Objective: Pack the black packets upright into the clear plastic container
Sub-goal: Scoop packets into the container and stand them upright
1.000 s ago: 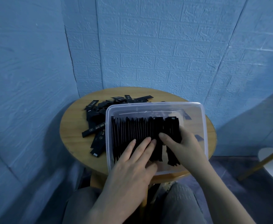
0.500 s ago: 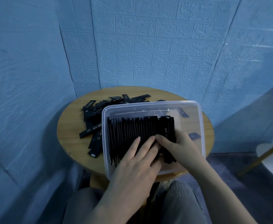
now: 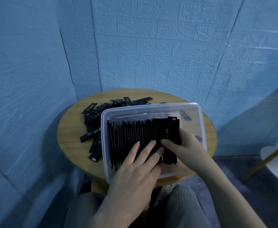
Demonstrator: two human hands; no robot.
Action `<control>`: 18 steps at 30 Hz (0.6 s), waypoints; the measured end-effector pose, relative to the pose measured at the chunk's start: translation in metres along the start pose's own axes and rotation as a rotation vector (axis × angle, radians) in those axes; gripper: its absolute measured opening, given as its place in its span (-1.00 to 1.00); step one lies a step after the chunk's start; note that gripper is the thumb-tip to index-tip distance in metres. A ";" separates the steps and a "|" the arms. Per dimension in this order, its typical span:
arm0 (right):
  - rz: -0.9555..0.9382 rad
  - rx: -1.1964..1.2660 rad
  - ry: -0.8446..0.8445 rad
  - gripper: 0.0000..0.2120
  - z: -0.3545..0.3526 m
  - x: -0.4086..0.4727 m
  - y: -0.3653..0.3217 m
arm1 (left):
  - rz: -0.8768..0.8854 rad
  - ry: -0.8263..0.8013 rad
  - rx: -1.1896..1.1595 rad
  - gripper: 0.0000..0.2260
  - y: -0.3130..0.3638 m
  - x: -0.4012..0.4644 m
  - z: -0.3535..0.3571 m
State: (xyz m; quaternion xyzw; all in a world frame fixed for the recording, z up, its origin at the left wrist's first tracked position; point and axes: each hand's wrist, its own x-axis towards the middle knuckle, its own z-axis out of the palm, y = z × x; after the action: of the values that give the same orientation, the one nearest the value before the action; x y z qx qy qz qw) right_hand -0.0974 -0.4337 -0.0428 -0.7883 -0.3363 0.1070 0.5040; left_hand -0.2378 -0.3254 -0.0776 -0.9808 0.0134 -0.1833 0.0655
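head view has you over the clear plastic container [image 3: 199, 129] on the round wooden table [image 3: 69, 139], with a row of black packets [image 3: 135, 134] standing on edge inside it, packed against the left wall. your left hand [image 3: 135, 171] lies with straight fingers pressing flat on the near part of the row, holding nothing; your right hand [image 3: 186, 145] has its thumb and fingers curled round the last few packets [image 3: 173, 129] at the row's right end. a loose pile of packets [image 3: 93, 129] lies flat on the table, left of and behind the container. the risk, as i judge it: the right part of the container is unfilled, so if you let go of that end bundle before it is braced, the row could fan out and topple rightward (thin sachets lean easily). pressing too hard with the left palm might also buckle them. small pale marks and label patches show on the loose packets, but none of it is legible.
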 end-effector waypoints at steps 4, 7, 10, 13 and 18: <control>-0.036 -0.047 0.019 -0.84 0.003 0.000 0.000 | -0.001 -0.006 0.004 -0.58 -0.001 0.000 0.000; -0.009 0.016 -0.001 -0.84 0.003 0.000 0.001 | -0.005 -0.007 -0.001 -0.57 -0.001 -0.001 0.000; 0.008 0.095 -0.070 -0.80 0.000 -0.002 -0.001 | -0.009 -0.001 0.002 -0.57 -0.001 -0.002 0.000; 0.007 0.116 -0.126 -0.70 -0.002 -0.003 -0.003 | -0.016 0.004 0.000 -0.52 -0.001 -0.001 -0.002; -0.026 0.021 -0.051 -0.69 -0.002 0.000 0.001 | -0.011 -0.020 0.009 -0.50 -0.002 -0.003 -0.002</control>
State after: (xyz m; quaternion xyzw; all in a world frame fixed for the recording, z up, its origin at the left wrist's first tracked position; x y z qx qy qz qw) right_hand -0.0961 -0.4349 -0.0427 -0.7757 -0.3583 0.1241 0.5046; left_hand -0.2412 -0.3234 -0.0764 -0.9824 0.0065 -0.1738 0.0689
